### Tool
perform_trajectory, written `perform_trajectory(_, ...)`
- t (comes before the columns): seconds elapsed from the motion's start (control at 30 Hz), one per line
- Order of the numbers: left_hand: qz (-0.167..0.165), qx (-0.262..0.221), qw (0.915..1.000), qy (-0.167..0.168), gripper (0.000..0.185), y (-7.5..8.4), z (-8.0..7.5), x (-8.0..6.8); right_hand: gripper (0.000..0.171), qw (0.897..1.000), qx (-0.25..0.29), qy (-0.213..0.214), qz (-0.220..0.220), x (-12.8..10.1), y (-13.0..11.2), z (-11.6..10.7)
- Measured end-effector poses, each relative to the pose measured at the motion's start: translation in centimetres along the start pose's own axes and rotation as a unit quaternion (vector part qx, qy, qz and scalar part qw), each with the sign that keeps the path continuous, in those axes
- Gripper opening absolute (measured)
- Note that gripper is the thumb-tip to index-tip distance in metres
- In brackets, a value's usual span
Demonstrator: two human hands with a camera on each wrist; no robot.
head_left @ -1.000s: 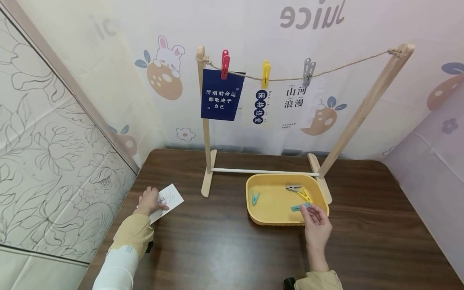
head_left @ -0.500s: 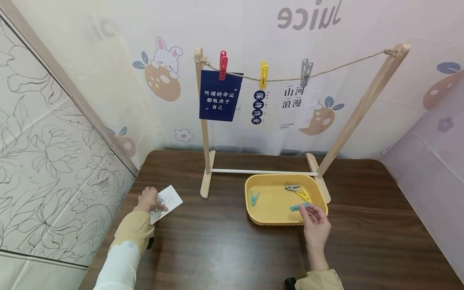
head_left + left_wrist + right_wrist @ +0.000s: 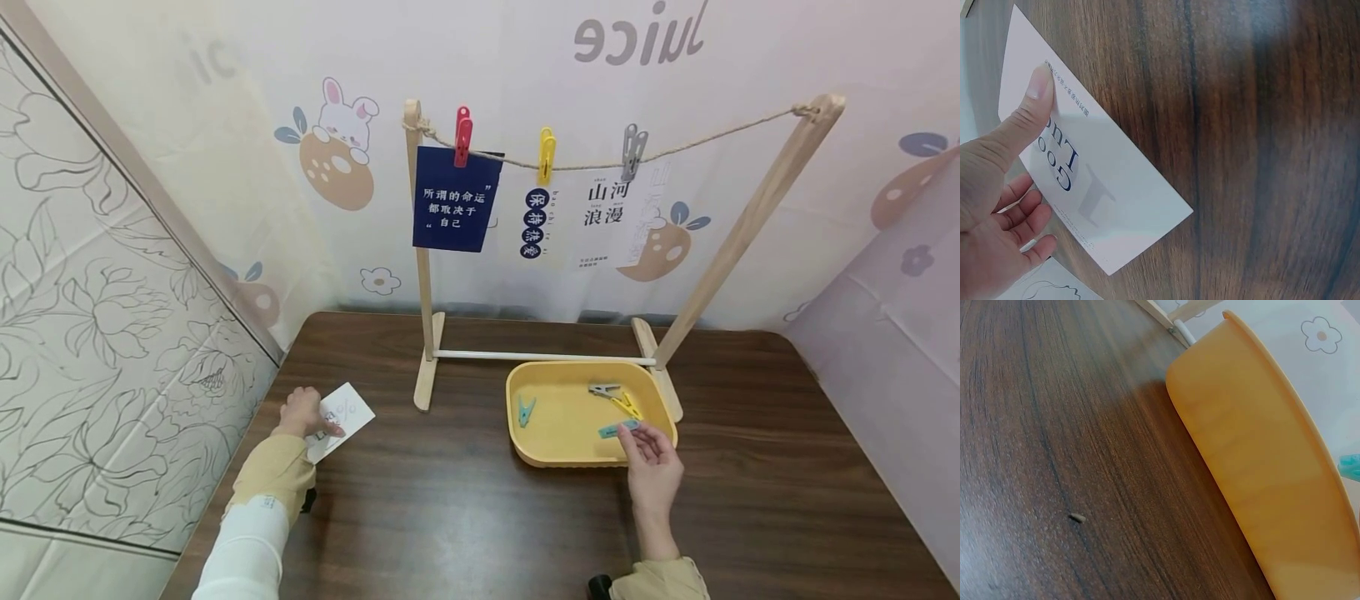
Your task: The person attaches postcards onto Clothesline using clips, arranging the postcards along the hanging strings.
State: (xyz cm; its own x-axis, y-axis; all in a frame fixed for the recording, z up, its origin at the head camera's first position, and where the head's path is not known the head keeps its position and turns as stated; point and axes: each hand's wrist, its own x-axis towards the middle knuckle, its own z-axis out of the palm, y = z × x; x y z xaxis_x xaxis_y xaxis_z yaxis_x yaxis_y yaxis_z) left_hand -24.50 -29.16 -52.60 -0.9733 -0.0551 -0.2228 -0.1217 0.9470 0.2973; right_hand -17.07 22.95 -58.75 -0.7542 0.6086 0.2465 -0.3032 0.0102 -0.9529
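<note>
- Head view: dark wooden table point(image 3: 480, 508) before a cartoon wall. Right hand point(image 3: 651, 471) pinches the teal clothespin point(image 3: 619, 429) at the rim of the yellow tray point(image 3: 564, 454); it looks light and stiff, best taken by its tail ends.
- Left wrist view: left hand point(image 3: 997, 212) pinches the white card point(image 3: 1091, 169) at its edge, thumb on top; thin, bendable.
- Right wrist view: only tray wall and table show.

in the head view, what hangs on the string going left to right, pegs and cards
red peg with the dark blue card → yellow peg with the narrow white card → grey peg with the wide white card
</note>
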Motion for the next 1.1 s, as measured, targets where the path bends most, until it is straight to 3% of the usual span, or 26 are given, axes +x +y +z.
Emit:
perform_trajectory(0.3,0.012,0.004,0.9996,0.026,0.065,-0.2,-0.8,-0.7,0.031,1.0,-0.006,0.005,0.003,0.0,0.3,-0.1)
perform_trajectory(0.57,0.021,0.02,0.9971,0.07,0.052,-0.1,-1.8,-0.9,0.03,1.0,0.002,0.004,0.007,0.2,0.2,-0.2)
perform_trajectory(0.8,0.007,0.019,0.998,0.059,0.022,0.7,-3.5,-1.2,0.03,1.0,0.027,0.001,0.004,0.5,0.4,-0.4)
perform_trajectory(1.1,0.012,0.006,0.9981,0.059,0.007,1.1,-4.6,-1.9,0.031,0.999,0.038,-0.013,-0.015,1.4,0.3,-0.7)
